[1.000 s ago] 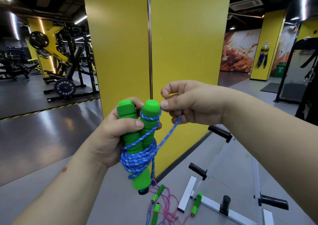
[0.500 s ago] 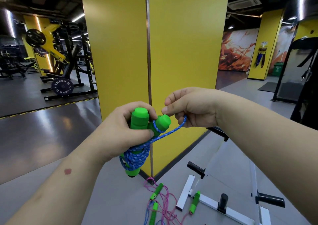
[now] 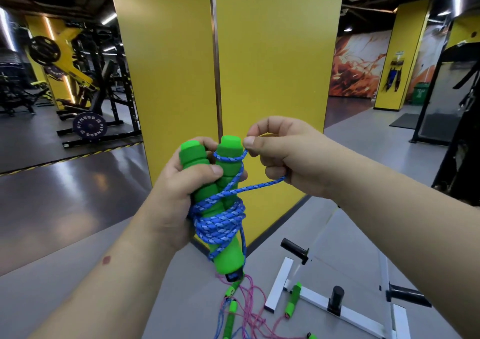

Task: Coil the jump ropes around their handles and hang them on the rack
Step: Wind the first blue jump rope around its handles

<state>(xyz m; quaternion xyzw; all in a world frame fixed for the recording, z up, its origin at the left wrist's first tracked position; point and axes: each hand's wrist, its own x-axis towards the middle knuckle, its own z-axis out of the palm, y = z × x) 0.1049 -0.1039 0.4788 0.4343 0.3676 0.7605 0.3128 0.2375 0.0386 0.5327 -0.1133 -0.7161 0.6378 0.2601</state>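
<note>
My left hand [image 3: 176,193] grips two green foam handles [image 3: 223,180] held upright side by side, with blue rope [image 3: 220,222] coiled around their middle. One loop circles the top of the right handle. My right hand [image 3: 283,154] pinches the rope beside that handle top, and a strand runs from its lower fingers back to the coil. On the floor below lie more jump ropes [image 3: 249,315] with pink and blue cord and green handles. A white rack [image 3: 322,305] with black pegs lies on the floor at lower right.
A yellow pillar [image 3: 259,66] stands directly ahead. Weight machines and a plate [image 3: 89,128] stand at the left on dark floor. A black frame [image 3: 457,120] stands at the right. Grey floor spreads around the rack.
The handles have tipped back upright and risen. My right hand has laid a loop of rope around the top of the right handle and now trails a strand lower down.
</note>
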